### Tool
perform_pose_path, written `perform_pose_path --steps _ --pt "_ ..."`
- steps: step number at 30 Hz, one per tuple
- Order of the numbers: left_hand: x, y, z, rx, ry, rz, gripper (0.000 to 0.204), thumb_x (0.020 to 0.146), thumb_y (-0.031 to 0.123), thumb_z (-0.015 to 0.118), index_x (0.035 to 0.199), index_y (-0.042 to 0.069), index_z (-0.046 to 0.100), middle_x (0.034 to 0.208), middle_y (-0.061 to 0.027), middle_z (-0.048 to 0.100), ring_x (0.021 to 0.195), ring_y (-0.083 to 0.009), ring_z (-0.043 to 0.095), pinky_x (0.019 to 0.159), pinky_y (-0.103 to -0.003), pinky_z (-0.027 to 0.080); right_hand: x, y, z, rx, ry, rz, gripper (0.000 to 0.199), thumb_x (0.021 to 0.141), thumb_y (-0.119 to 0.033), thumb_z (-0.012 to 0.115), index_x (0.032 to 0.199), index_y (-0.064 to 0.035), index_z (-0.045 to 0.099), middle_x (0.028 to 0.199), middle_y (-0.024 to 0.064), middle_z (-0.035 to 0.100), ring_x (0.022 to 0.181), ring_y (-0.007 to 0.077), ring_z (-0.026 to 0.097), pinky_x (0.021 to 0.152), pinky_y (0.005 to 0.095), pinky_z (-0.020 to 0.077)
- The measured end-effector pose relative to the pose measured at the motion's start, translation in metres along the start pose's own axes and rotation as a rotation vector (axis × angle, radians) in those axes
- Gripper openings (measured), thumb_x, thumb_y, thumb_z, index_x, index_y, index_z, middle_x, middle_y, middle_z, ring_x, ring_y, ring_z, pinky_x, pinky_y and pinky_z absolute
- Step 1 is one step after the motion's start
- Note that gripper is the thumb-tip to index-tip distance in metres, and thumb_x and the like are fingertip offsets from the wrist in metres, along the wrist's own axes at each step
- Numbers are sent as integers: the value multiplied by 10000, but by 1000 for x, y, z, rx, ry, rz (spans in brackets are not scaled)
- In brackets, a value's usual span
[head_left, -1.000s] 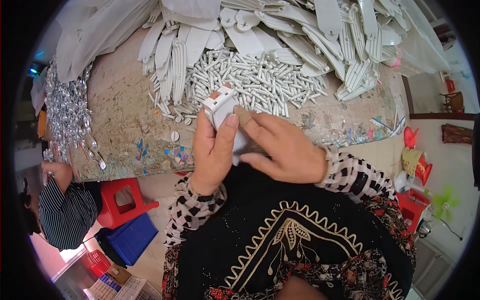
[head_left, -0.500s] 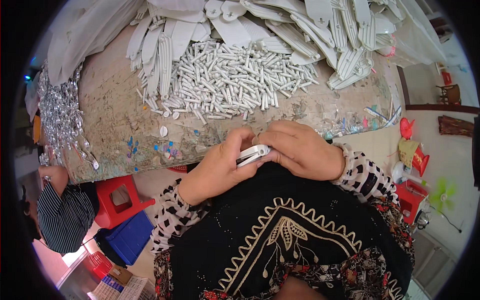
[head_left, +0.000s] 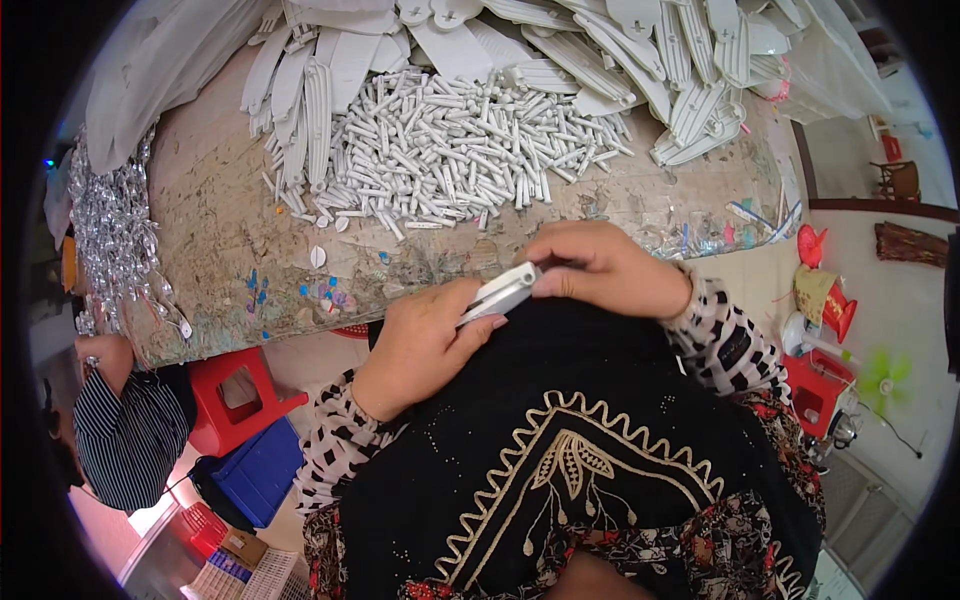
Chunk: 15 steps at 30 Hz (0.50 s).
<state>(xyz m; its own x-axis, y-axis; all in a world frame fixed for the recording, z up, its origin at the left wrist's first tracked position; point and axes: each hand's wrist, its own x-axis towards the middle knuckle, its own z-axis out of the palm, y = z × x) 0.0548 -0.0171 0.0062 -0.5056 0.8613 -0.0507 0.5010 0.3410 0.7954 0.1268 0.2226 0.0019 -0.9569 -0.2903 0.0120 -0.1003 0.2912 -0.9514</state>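
Observation:
My left hand [head_left: 420, 345] grips a long white plastic part [head_left: 503, 292], thumb along its near side and fingers behind it. It looks like two flat halves lying face to face, with a dark slot between them and a round hole near the right end. At that end, the bent thumb and fingers of my right hand [head_left: 605, 270] close on the tip. Whether a small piece is also pinched there is hidden. Beyond my hands, a heap of short white plastic pins [head_left: 450, 150] lies on the worn table [head_left: 210, 220].
Long white plastic panels [head_left: 590, 70] are piled behind the pins. Silvery strips [head_left: 110, 240] hang at the table's left edge. A person in a striped sleeve [head_left: 125, 430] sits at left, near a red stool [head_left: 240, 400] and a blue bin [head_left: 265, 475]. A green fan [head_left: 885, 388] stands at right.
My right hand has drawn back slightly to the right and opened its grip around the part, baring more of it. The part now tilts more steeply, its right end higher.

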Motion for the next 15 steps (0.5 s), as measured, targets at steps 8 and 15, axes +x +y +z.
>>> perform_pose_path --steps 8,15 --pt "-12 -10 -2 235 164 -163 233 863 241 653 966 47 573 772 -160 629 703 -360 623 598 -430 474 50 26 17 -602 329 -229 199 809 -46 632 1006 -32 615 888 127 580 819 308 581 728 381 479" --pt "-6 -3 -5 458 166 -249 204 852 198 642 934 37 548 831 -149 579 745 -352 607 620 -453 479 61 28 22 -754 273 -166 318 769 5 617 1082 -43 586 918 144 560 861 338 564 733 408 476"
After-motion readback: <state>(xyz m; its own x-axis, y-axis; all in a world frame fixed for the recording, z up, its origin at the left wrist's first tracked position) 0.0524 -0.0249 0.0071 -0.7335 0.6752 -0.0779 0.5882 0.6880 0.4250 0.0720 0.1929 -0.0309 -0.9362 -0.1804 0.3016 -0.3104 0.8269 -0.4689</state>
